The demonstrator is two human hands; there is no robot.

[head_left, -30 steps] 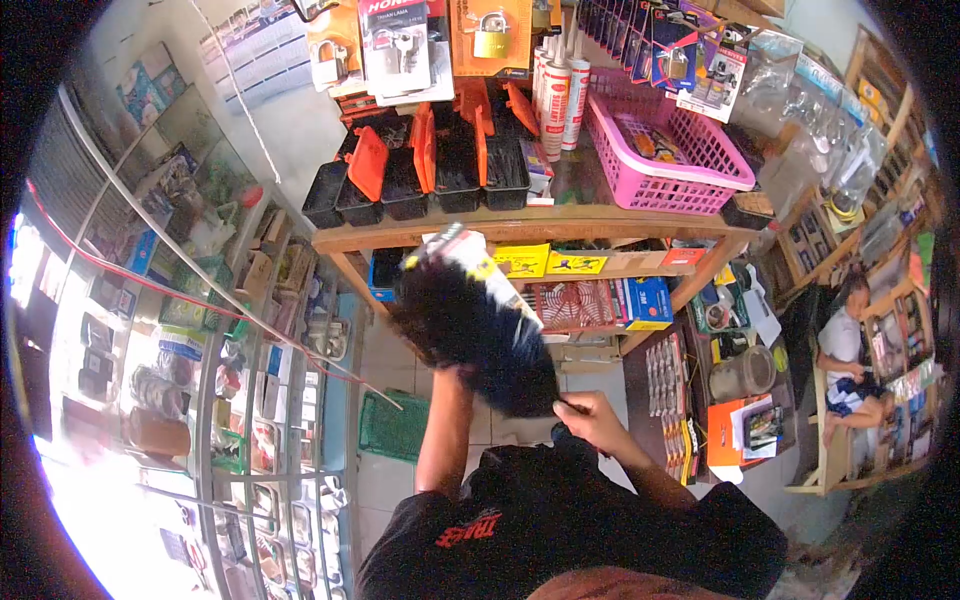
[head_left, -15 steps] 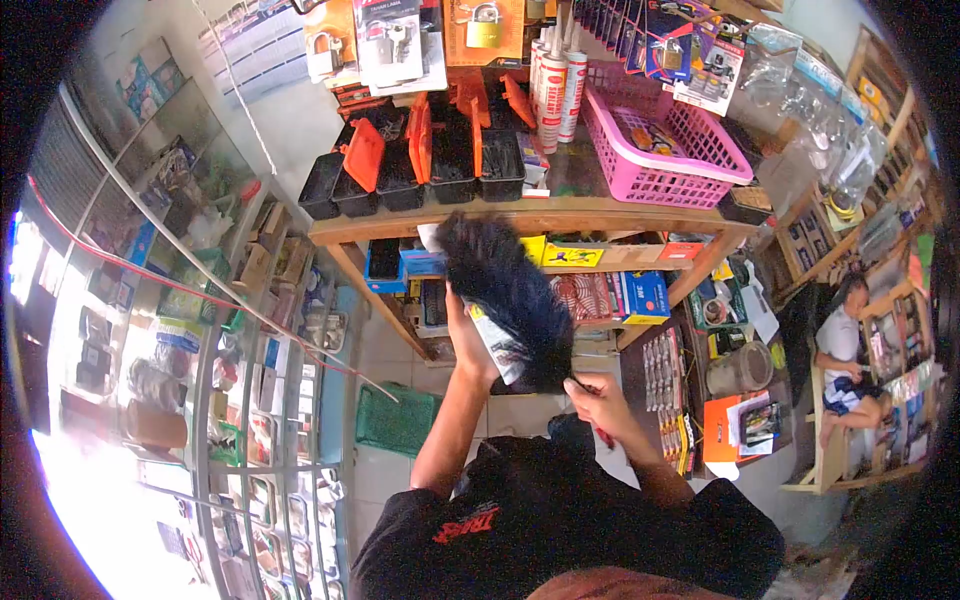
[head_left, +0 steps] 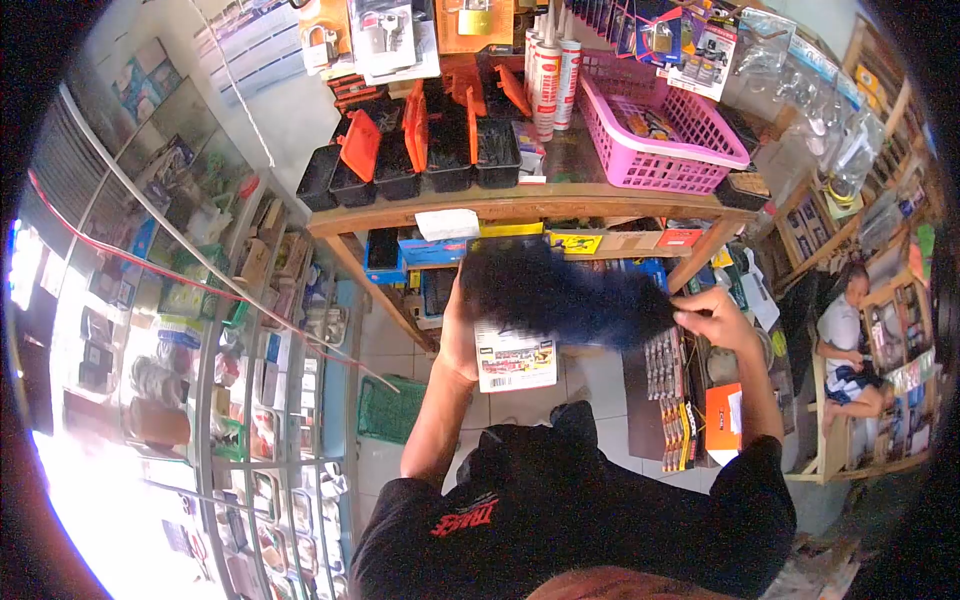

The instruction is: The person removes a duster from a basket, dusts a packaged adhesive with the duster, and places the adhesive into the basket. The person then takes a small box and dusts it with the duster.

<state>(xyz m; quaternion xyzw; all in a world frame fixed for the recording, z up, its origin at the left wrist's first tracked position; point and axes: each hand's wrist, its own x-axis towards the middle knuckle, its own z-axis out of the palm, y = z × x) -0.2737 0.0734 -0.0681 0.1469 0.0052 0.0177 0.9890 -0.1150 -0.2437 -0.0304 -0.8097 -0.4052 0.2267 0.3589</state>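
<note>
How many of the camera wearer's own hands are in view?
2: the left hand, partly hidden, at the printed packet, and the right hand holding the dark duster.

A fluffy, bluish-black duster, blurred along its edges, slants slightly down across a pale, flat-faced pack, its narrow end pinched in the right hand; the pack, held in the left hand, shows colourful small pictures on its lower part, the rest largely hidden behind the bristles
</note>
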